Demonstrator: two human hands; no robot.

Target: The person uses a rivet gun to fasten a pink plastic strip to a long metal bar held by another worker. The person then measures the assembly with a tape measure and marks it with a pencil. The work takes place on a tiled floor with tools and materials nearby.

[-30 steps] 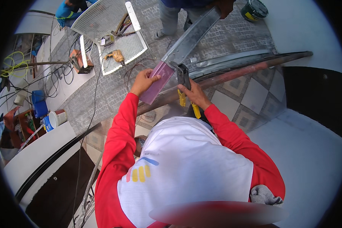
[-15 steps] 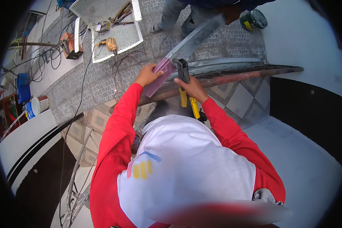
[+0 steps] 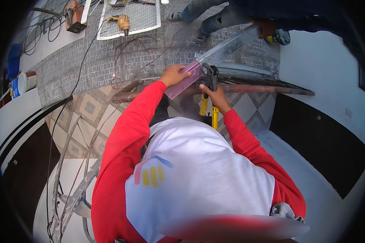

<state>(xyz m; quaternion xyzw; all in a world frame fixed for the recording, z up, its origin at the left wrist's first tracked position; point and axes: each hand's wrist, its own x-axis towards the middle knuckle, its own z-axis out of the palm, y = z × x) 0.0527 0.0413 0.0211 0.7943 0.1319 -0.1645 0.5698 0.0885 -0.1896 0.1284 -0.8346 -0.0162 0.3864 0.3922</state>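
My left hand [image 3: 175, 75] is closed round the edge of a pink-purple piece [image 3: 184, 84], thumb on top. This piece meets the end of a long grey metal channel [image 3: 231, 46], which slants up to the right. A co-worker's hand [image 3: 267, 29] holds the channel's far end. My right hand [image 3: 217, 98] grips a plier-like tool [image 3: 209, 77] with a black head and yellow handles. The tool's head stands against the right edge where pink piece and channel meet. Whether its jaws bite on the metal, I cannot tell.
Beneath the work runs a rusty pipe railing [image 3: 251, 88], with more metal channels [image 3: 247, 69] beyond it. A drill [image 3: 121, 23] lies on a white mesh chair [image 3: 146, 20]. Cables cross the tiled floor. A dusty metal frame [image 3: 75, 198] stands lower left; a bucket [image 3: 27, 82] sits at left.
The view has shifted, so the chair now sits higher and partly out of frame. Both hands keep their holds, and the channel, pink piece and tool appear a little further right.
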